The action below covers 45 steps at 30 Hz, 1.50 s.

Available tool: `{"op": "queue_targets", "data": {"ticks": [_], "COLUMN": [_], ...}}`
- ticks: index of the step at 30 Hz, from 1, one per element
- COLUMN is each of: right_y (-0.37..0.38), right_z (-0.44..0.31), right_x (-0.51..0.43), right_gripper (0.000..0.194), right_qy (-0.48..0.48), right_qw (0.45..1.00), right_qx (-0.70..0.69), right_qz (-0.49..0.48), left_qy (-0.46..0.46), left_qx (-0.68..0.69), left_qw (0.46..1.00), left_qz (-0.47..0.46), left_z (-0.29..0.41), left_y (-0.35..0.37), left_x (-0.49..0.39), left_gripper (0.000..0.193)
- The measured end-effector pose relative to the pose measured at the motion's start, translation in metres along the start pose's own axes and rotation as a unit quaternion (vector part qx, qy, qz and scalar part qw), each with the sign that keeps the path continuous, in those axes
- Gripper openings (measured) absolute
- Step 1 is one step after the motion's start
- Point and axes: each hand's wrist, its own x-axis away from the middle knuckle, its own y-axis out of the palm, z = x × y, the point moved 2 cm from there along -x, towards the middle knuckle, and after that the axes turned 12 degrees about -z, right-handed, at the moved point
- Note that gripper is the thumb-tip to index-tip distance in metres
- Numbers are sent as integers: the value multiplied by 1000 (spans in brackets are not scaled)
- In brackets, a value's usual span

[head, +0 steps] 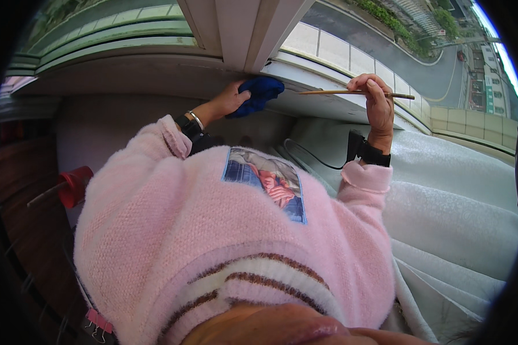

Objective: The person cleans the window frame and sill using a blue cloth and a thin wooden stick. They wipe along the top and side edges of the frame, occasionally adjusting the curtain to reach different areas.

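My left hand (227, 101), with a silver bangle and a black strap at the wrist, grips a bunched blue cloth (259, 95) close to the window sill (304, 79). Between the thumb and fingers of my right hand (377, 99) is a thin wooden stick (336, 92), like a chopstick, with a darker end. It lies nearly level in the picture, its pointed end towards the blue cloth and apart from it. Small dark marks show on the sill near the window frame post (237, 34).
A pale patterned curtain (453, 207) hangs at the right below the sill. A thin black cable (308, 152) loops beside my right wrist. At the far left are a red plastic container (74, 186) and a dark wooden surface (30, 215). Beyond the window runs a road.
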Motion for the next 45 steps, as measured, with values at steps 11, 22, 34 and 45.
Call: {"op": "queue_targets", "data": {"ticks": [11,22,34,45], "right_y": [101,108,85,197], "right_z": [63,73,75,56], "right_x": [-71,-82,-63,-88], "right_gripper": [19,13,12,8], "right_qy": [-23,-17,136,59], "right_qw": [899,889,980,939], "right_qx": [436,458,-113,-100], "right_qz": [-11,13,-96,-325], "left_qy": [-67,-88,-135,-136], "left_qx": [43,38,34,-2], "left_qw": [996,990,966,957], "left_qz": [44,105,217,258], "left_z": [-12,-23,-25,-17], "left_y": [-19,-37,-55,-64], "left_x": [43,80,123,199], "left_gripper": [38,37,36,36]}}
